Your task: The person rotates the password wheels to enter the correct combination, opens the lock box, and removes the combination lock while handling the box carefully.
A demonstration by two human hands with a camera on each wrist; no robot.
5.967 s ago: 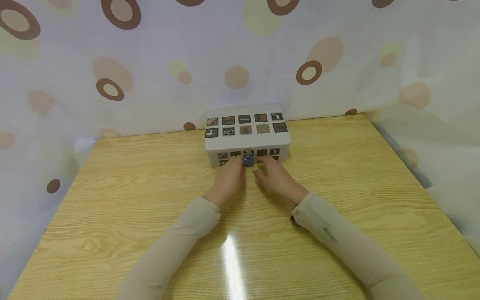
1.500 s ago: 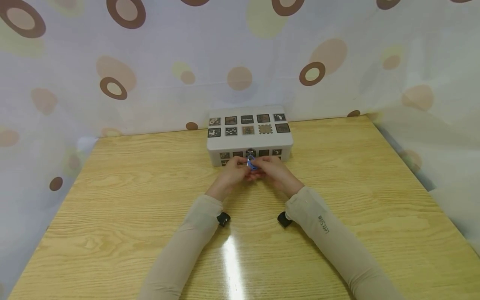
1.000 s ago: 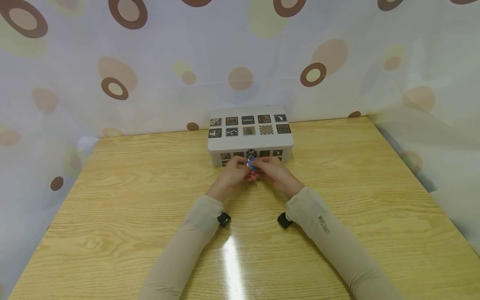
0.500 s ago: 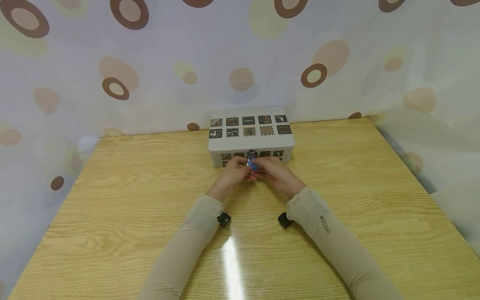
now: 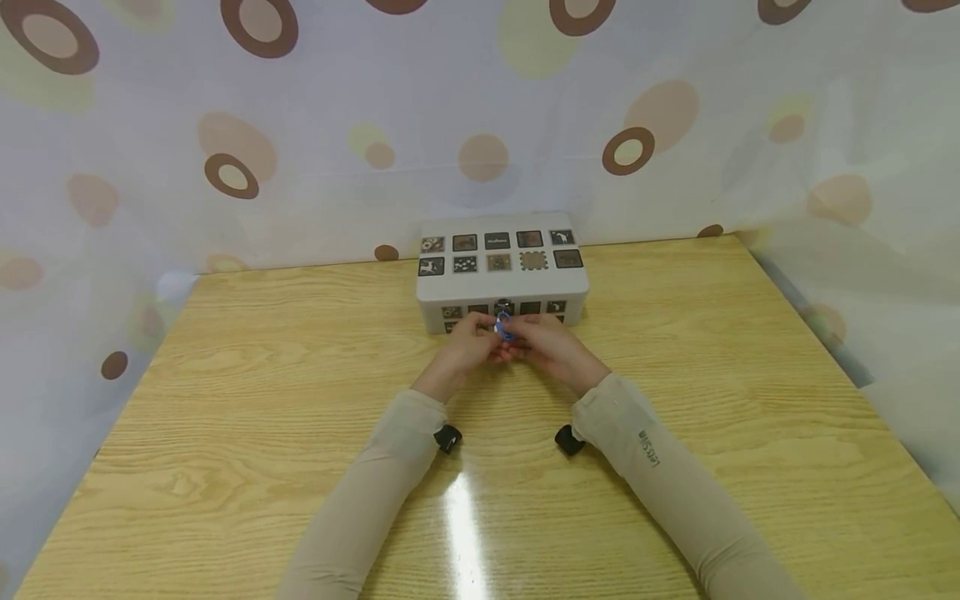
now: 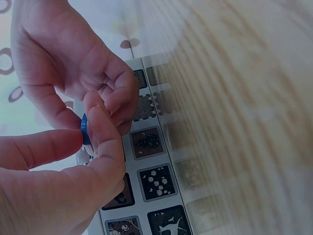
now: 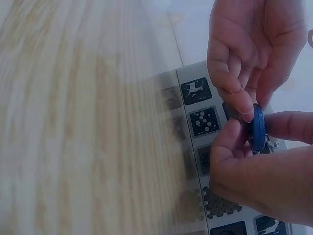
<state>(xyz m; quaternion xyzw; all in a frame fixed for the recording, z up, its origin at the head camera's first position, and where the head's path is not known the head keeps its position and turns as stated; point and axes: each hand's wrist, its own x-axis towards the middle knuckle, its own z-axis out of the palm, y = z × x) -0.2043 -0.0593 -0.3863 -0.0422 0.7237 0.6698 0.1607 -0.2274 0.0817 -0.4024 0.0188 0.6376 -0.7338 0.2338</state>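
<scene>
A blue piece (image 5: pixel 503 327), poss. a padlock, sits btwn both hands, right in front of the metal clasp (image 5: pixel 503 305) on the white box (image 5: pixel 480 286), nr the far edge of the table (image 5: pixel 262 417), approx midway btwn its far corners. L hand (image 5: pixel 467 346) pinches it btwn thumb & fingers; R hand (image 5: pixel 551 342) pinches it from the opp. side. Hooked to the clasp or not: can't tell. Prob. light, stiff, not fragile; smooth faces may slip, so best hold = thumb & fingertip flat on them, nr the rim. Seen edge-on it's thin, rounded. White box: rigid-looking, rounded corners, sq. dark prints (image 5: pixel 497 241). Table: glossy, wavy wood grain. Backdrop sheet (image 5: pixel 420 100): wrinkled, dotted brown & yellow.
</scene>
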